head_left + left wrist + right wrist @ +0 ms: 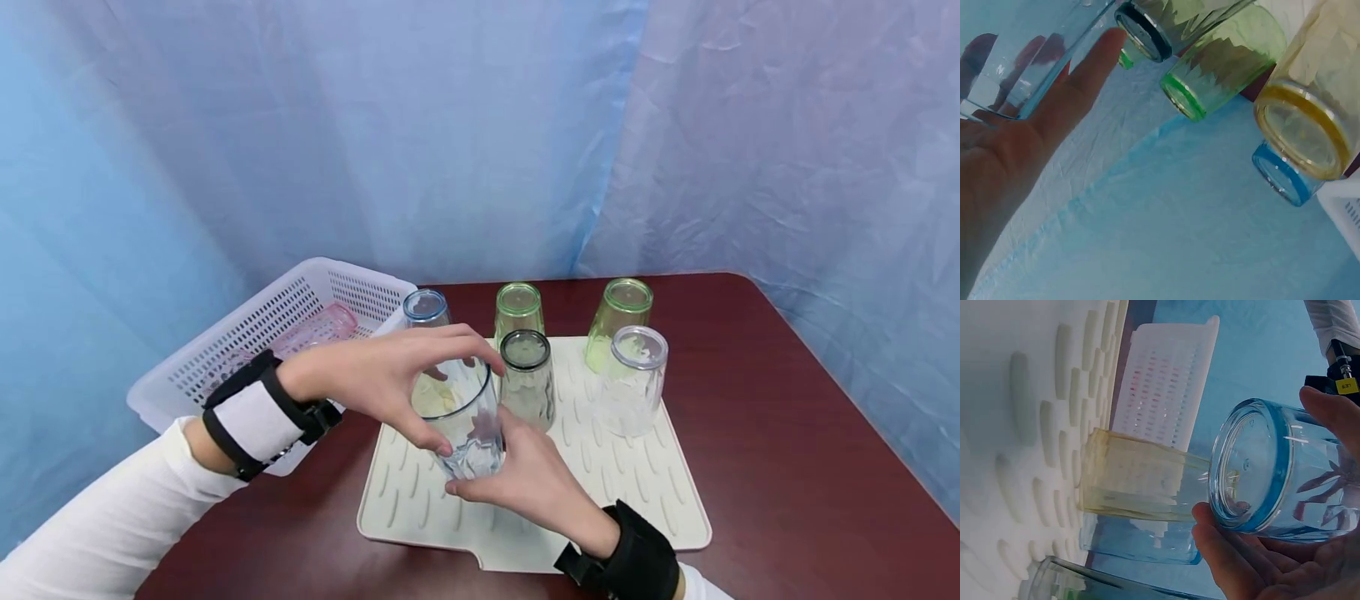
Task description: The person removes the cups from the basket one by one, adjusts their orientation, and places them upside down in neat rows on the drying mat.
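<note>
A blue-tinted drinking glass is held above the drying mat, mouth up and tilted. From the left, my left hand grips it near the rim, thumb on the near side and fingers on the far side. My right hand holds its lower part; the right wrist view shows the thick blue base between thumb and fingers. Behind it a yellow glass stands upside down, mostly hidden in the head view. Close by on the mat is an upside-down dark grey glass.
On the cream drying mat also stand upside-down glasses: blue, green, another green and clear. A white perforated basket at left has a pink glass in it. A blue curtain hangs behind the table.
</note>
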Tool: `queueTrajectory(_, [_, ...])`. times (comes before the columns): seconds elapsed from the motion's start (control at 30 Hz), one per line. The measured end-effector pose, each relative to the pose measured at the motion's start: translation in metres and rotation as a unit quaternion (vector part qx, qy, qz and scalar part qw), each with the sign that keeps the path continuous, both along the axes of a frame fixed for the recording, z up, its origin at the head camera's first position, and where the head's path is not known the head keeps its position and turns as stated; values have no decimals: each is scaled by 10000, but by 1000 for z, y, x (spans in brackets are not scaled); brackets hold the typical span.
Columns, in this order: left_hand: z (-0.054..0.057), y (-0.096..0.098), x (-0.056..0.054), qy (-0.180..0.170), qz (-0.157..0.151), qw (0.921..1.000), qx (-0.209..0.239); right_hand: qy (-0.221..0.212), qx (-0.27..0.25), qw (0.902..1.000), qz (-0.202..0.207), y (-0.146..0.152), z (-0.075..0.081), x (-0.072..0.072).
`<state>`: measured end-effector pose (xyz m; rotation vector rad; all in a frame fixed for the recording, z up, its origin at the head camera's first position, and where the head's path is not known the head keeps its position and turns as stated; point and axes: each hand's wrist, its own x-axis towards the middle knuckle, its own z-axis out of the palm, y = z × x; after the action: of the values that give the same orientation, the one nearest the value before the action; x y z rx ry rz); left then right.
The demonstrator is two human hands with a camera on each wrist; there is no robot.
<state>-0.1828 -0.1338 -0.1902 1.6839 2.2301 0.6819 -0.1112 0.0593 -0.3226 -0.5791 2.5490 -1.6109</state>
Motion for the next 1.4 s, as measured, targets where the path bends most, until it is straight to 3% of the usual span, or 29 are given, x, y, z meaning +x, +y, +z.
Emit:
queueTrajectory(0.27, [-14, 4, 0, 244, 107, 9981, 551, -253, -441, 9987, 54, 14, -10, 3])
queueTrajectory(0.5, [-23, 11, -1, -9, 126, 9924, 1222, -561, -1391, 9886, 107, 38, -18, 3])
queueTrajectory(0.73, [-33, 19, 4, -554, 244, 9822, 1779, -283, -2764, 9586, 632, 54, -32, 9])
queueTrajectory(0.87, [-42, 24, 8, -788, 324, 9740, 2098, -217, -3306, 9417, 591, 56, -36, 13])
queueTrajectory(1.0, [-50, 27, 12, -761, 403, 9689, 2321, -114, -3678, 9285, 490, 57, -36, 15])
queueTrajectory(1.17, [-64, 30, 14, -656, 522, 9631, 2557, 215, -3443, 9381, 294, 68, -32, 17])
queueTrajectory(1.3, [-80, 31, 19, -1016, 615, 9521, 2816, 532, -3022, 9514, 260, 81, -27, 15])
queueTrajectory(1.4, [-93, 30, 26, -1388, 798, 9412, 2976, 520, -2674, 9616, 337, 91, -21, 14])
